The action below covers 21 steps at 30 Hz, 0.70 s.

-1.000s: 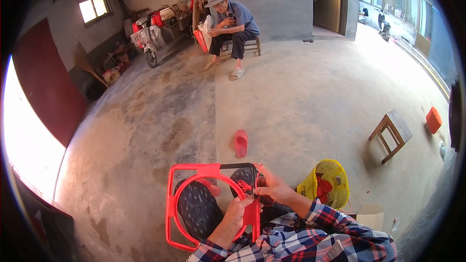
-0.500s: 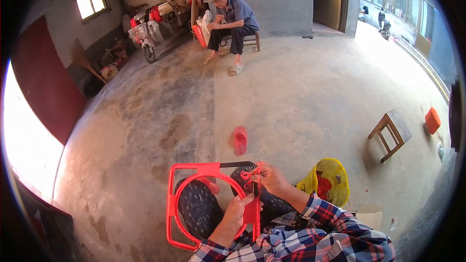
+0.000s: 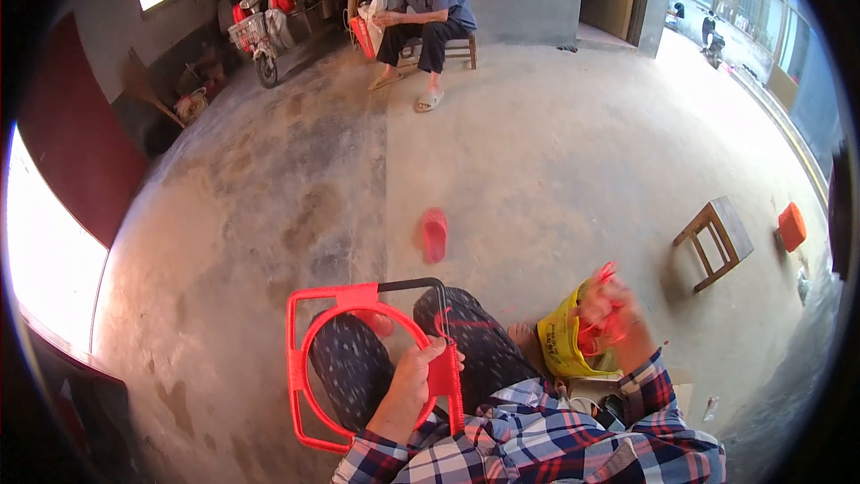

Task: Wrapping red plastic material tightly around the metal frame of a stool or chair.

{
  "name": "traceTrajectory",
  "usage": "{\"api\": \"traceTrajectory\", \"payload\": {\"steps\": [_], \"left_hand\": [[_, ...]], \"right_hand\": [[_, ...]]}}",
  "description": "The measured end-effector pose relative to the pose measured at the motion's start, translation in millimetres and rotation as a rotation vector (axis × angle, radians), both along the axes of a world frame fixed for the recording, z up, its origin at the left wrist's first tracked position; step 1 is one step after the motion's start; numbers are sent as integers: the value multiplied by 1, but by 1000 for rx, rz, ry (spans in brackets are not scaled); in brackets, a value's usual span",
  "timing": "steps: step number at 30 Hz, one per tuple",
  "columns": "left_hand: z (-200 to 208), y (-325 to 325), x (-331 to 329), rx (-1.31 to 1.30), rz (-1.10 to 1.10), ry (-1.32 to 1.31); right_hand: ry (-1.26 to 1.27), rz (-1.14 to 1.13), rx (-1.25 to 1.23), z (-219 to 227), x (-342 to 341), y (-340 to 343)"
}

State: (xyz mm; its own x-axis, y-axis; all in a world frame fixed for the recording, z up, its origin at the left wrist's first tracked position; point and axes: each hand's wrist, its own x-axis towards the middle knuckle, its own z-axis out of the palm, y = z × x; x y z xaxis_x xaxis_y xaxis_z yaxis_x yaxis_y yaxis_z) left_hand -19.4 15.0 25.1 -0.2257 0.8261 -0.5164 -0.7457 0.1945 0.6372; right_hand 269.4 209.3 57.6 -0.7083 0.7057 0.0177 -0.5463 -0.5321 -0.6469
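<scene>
A rectangular frame with a ring inside it rests over my knees, mostly wrapped in red cord; its top right corner shows bare black. My left hand is closed around the frame's right side, where the wrapping forms a wide red band. Off to the right, my right hand is raised over the yellow bucket, smeared by motion. Bunched red cord is in and around its fingers. A thin red strand stretches from the frame's right side toward the bucket.
A red slipper lies on the floor ahead. To the right stand a wooden stool and an orange object. Further back, a person in a hat sits on a low seat, near a parked scooter.
My right hand has left the frame's top right part and swung right, over the bucket, with red cord. My left hand keeps its hold; the view has shifted slightly.
</scene>
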Motion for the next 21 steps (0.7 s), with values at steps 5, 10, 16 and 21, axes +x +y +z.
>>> {"api": "traceTrajectory", "payload": {"steps": [5,10,16,21], "left_hand": [[7,3,5,3,-15,14],[1,3,3,-28,-31,24],[1,-1,6,3,-34,15],[-7,-2,2,18,1,3]], "right_hand": [[-44,-420,-288,-42,53,44],[-361,-307,-227,-48,-44,-19],[-583,369,250,-63,-113,-83],[-747,331,357,-44,-83,-75]]}}
